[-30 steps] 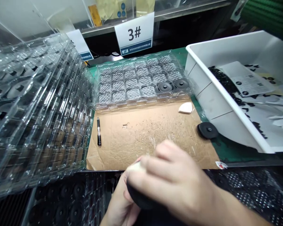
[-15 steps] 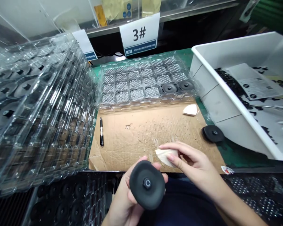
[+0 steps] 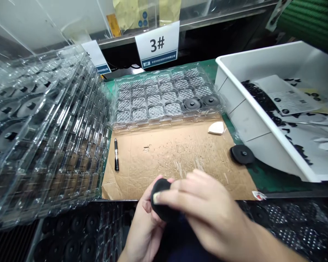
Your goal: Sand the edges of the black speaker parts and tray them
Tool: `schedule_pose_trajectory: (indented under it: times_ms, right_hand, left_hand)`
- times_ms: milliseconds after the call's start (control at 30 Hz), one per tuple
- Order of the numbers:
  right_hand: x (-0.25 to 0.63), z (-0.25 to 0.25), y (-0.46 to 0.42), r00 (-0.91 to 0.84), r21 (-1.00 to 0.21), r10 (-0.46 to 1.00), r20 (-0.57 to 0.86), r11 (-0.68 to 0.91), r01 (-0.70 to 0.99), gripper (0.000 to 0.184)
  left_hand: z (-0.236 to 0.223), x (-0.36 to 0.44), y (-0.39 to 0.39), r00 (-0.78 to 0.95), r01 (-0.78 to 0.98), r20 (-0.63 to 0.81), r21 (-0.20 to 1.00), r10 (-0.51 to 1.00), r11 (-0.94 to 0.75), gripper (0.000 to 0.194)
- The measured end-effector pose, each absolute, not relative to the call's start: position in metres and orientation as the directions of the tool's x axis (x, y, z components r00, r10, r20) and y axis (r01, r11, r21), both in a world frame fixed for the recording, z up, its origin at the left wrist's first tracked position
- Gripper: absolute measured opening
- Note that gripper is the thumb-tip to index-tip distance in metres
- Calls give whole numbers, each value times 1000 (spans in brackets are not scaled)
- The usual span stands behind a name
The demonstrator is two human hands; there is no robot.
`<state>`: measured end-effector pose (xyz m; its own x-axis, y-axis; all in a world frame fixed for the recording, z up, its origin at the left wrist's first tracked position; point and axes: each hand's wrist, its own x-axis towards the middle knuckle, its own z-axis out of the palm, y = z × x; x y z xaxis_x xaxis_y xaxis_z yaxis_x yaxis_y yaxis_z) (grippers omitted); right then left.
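Observation:
My left hand (image 3: pixel 144 225) holds a round black disc (image 3: pixel 160 189) from below, near the front edge of the cardboard sheet (image 3: pixel 164 156). My right hand (image 3: pixel 205 207) lies over the disc with its fingers pressed against the top; whatever is under them is hidden. Beyond the cardboard lies a clear blister tray (image 3: pixel 142 109) with two black discs (image 3: pixel 191 104) in its right pockets. Another black disc (image 3: pixel 242 154) rests on the green mat beside the white bin.
A tall stack of clear trays (image 3: pixel 43 131) fills the left. A white bin (image 3: pixel 235 105) with black parts and papers stands at the right. A pen (image 3: pixel 116 154) and a white wedge sponge (image 3: pixel 215 128) lie on the cardboard. A "3#" sign (image 3: pixel 157 43) stands behind.
Half a second ago my right hand held a white sponge beside the uncovered disc; now it has moved left over the disc and covers it, and the sponge is out of sight.

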<state>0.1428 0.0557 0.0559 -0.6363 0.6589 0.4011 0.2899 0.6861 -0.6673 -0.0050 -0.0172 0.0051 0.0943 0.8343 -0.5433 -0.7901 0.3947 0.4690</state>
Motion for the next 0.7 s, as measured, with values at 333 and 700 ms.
schedule_pose_trajectory:
  times_ms: [333,700]
  right_hand:
    - [144,54,56,-592,-719,758,273,570,397,28]
    - [153,22,68,-431,-924,900,-67,107,368,17]
  left_hand:
    - [14,-5,-12,-43,-784,-576,526,816,330,48]
    - [7,-12,-6,-25,-842,-539,466,842,273,49]
